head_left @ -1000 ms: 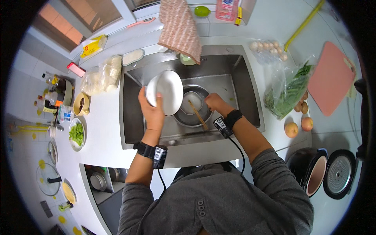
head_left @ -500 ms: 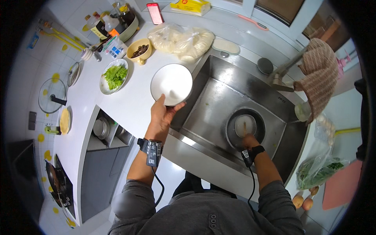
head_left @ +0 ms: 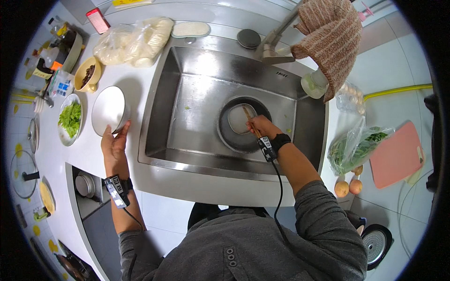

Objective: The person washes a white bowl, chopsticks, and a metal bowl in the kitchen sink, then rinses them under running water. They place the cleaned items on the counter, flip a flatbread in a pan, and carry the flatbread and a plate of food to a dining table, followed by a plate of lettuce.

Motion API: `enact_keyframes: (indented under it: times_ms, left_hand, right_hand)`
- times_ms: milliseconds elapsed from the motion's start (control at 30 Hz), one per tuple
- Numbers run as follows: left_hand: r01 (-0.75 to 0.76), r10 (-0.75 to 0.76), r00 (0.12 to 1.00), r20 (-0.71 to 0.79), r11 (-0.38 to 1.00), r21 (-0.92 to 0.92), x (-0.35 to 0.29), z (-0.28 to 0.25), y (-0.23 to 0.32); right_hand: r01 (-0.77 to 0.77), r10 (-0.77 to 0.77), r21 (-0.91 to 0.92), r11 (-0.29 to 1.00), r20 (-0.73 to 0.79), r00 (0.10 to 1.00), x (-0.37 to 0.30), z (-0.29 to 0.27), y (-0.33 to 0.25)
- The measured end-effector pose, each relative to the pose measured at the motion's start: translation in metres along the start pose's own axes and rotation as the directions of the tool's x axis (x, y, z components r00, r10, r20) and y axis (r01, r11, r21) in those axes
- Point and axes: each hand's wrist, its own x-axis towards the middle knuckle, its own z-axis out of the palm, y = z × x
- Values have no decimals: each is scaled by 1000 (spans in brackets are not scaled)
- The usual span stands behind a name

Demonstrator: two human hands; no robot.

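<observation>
My left hand [head_left: 115, 143] grips the near rim of a white bowl [head_left: 107, 112], thumb on the near side and fingers round the right. The bowl looks bare inside; whether it rests on the counter or is just above it, I cannot tell. In the steel sink [head_left: 197, 93], a dark round pot [head_left: 234, 144] stands on the bottom. My right hand [head_left: 262, 126] is closed round a wooden stick-like utensil [head_left: 247, 112], which crosses a round pale shape [head_left: 237, 121] inside the pot. The utensil's full form is partly hidden by my hand.
Left of the bowl are a plate of green lettuce [head_left: 70, 121] and a yellow cup of dark pieces [head_left: 88, 76]. Bagged pale food [head_left: 136, 42] lies behind. The faucet [head_left: 274, 49] carries a striped cloth [head_left: 330, 37]. Bagged greens [head_left: 354, 152] and a pink board [head_left: 396, 154] are right.
The view has shifted right. My left hand has brought the white bowl left, closer to the lettuce plate and away from the sink. My right hand still holds the utensil in the pot.
</observation>
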Motion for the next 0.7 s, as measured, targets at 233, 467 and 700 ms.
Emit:
enact_keyframes:
  times_ms: [233, 467, 700]
  left_hand:
    - [84, -74, 994, -82, 988, 126, 7, 4, -7]
    - [732, -626, 622, 471, 678, -65, -22, 85, -58]
    - [915, -907, 299, 298, 361, 182, -58, 179, -113]
  right_hand:
    - [-89, 81, 147, 985, 62, 995, 9, 0, 13]
    - [-274, 148, 580, 767, 256, 955, 0, 42, 10]
    - [-77, -16, 567, 820, 157, 987, -50, 85, 6]
